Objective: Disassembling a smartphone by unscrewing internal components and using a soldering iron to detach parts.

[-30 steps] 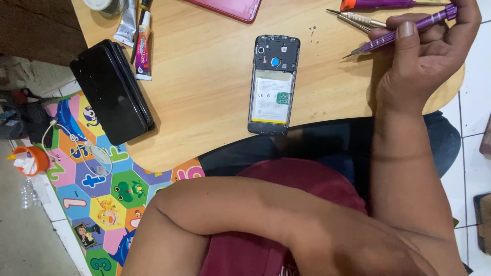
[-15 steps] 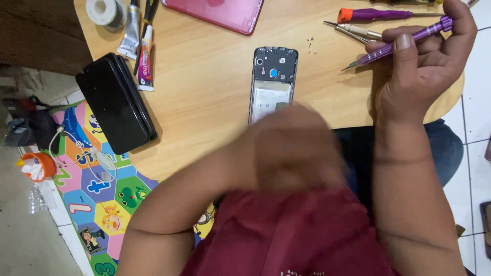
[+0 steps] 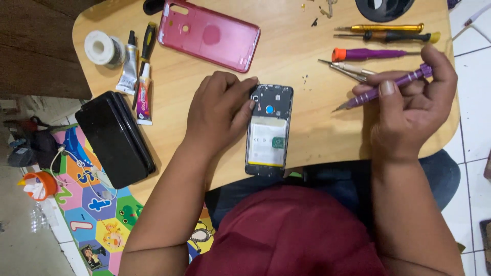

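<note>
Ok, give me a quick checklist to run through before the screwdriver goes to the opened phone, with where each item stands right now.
1. Opened phone steadied: ok, left hand rests on its upper left edge.
2. Purple screwdriver in a firm grip: ok, right hand holds it.
3. Tip at the phone: not ok, it is off to the right, above the table.
4. Red back cover out of the way: ok, it lies apart, above.
5. Screws all removed: cannot tell.

Home repair corner: low round wooden bench [image 3: 327, 128] strewn with precision screwdrivers [image 3: 381, 36], glue tubes [image 3: 144, 94] and a solder spool [image 3: 101, 48]; colourful children's foam play mat [image 3: 97, 214] on white tiled floor [image 3: 473, 41].
</note>
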